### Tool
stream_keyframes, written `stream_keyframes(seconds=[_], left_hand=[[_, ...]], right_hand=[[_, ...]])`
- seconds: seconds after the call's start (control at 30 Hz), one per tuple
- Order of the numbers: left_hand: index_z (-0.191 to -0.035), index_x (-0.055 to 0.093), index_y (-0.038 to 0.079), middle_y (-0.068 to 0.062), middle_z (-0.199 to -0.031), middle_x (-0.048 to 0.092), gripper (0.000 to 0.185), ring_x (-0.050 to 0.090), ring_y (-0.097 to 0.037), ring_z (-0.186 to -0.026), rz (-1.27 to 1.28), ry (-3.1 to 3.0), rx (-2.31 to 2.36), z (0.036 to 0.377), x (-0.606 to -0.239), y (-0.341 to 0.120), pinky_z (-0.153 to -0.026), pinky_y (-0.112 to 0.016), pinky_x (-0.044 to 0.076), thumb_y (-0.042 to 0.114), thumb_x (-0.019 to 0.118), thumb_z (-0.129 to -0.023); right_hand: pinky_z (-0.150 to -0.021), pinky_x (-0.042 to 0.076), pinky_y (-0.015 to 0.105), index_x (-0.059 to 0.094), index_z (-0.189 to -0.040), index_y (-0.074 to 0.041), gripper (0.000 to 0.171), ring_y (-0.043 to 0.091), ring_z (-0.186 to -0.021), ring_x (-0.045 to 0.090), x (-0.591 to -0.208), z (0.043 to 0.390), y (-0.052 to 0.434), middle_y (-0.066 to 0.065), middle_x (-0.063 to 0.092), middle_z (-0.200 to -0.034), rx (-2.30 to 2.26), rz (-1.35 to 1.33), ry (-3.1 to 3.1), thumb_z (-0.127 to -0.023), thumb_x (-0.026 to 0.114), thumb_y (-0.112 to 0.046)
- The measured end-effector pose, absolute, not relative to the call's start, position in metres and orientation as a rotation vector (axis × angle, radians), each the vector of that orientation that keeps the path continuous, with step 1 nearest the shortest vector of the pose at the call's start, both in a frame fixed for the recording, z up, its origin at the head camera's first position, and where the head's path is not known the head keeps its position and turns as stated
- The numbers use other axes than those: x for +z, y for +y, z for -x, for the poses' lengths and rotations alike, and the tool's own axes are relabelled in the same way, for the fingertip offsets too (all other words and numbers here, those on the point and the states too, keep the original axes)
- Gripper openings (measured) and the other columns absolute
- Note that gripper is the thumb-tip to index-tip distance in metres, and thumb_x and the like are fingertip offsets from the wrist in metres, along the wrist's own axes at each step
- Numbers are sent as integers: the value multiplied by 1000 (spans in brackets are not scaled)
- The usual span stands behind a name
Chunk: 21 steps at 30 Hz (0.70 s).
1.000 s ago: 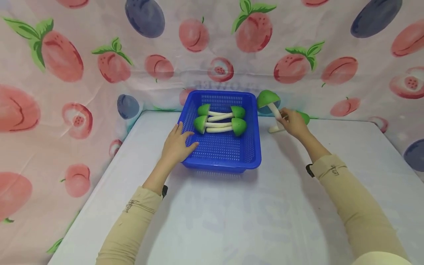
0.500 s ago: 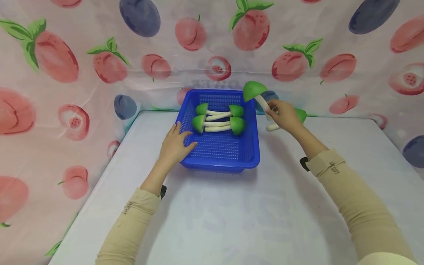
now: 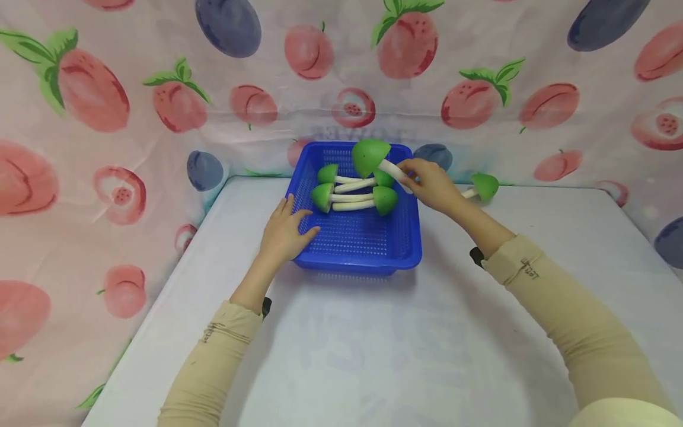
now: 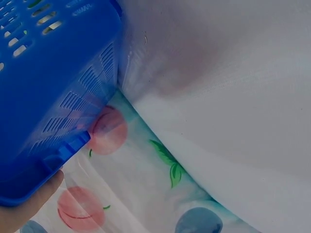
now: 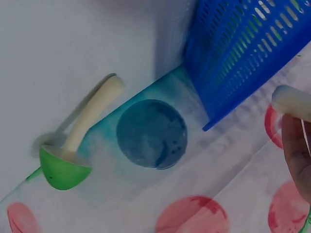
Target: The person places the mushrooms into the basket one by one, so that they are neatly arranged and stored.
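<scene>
Green-capped toy mushroom (image 3: 376,159) is held up over the far R part of the blue basket (image 3: 356,261), cap twd 9 o'clock, pale stem slanting dn twd 4 o'clock into the R hand (image 3: 433,185). R hand's fingers are curled round the stem, pinching it; the R wrist view shows only the stem end (image 5: 293,103) beside a fingertip.

Under it, 4 more mushrooms (image 3: 354,191) lie inside the basket's far half, stems abt horizontal, caps at both ends: 2 caps twd 9 o'clock, 2 twd 3 o'clock. Held one hangs just above them, can't tell if touching.

L hand (image 3: 284,232) rests on the basket's near-L rim at abt 8 o'clock of the basket, fingers fairly straight and spread over the edge, thumb (image 4: 29,206) under the rim in the L wrist view.

One more mushroom (image 3: 482,186) lies on the white table (image 3: 373,356) at 3 o'clock of the basket, apart from it, cap near the back wall; also seen at (image 5: 73,150).

Fruit-print cloth (image 3: 107,107) hangs behind and on both sides of the table.
</scene>
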<state>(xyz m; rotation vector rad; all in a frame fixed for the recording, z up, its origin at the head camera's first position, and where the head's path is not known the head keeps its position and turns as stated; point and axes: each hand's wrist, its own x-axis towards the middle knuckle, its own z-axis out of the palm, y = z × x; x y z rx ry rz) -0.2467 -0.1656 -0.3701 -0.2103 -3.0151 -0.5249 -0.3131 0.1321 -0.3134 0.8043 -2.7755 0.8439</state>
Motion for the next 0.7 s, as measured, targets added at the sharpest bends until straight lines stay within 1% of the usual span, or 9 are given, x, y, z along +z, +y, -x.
stream_keyframes(seconds=[0.17, 0.33, 0.5, 0.6, 0.7], left_hand=[[-131, 55, 10, -25, -154, 20, 52, 13, -38, -145, 212, -3029, -518, 247, -369, -166, -116, -53, 19, 43, 54, -91], [-130, 56, 9, -25, -154, 21, 50, 13, -37, -145, 199, -3021, -523, 246, -367, -167, -116, -54, 19, 41, 55, -91], [-131, 55, 9, -24, -154, 20, 51, 12, -37, -145, 207, -3027, -525, 247, -366, -167, -116, -53, 18, 42, 55, -91], [-131, 55, 9, -24, -154, 20, 51, 13, -37, -145, 202, -3032, -515, 247, -366, -166, -116, -53, 18, 42, 55, -91], [-130, 56, 9, -25, -153, 22, 51, 14, -37, -145, 208, -3029, -501, 247, -366, -165, -116, -52, 19, 42, 55, -91]], right_hand=[[-84, 52, 47, 61, -116, 4, 25, 35, -99, 62, -310, 320, 121, 21, 65, -111, 816, -929, -2820, -94, 54, -6], [-79, 53, 45, 61, -116, 4, 25, 33, -93, 63, -299, 325, 105, 22, 66, -107, 754, -1059, -2855, -93, 55, -6], [-81, 52, 43, 63, -113, 3, 23, 31, -93, 63, -283, 333, 83, 20, 67, -106, 619, -1192, -2937, -93, 55, -6], [-76, 50, 39, 64, -112, 3, 22, 28, -87, 61, -278, 336, 68, 19, 66, -100, 547, -1267, -3009, -94, 55, -8], [-70, 50, 34, 63, -111, 3, 22, 26, -79, 60, -278, 339, 54, 18, 65, -97, 516, -1268, -3101, -94, 55, -9]])
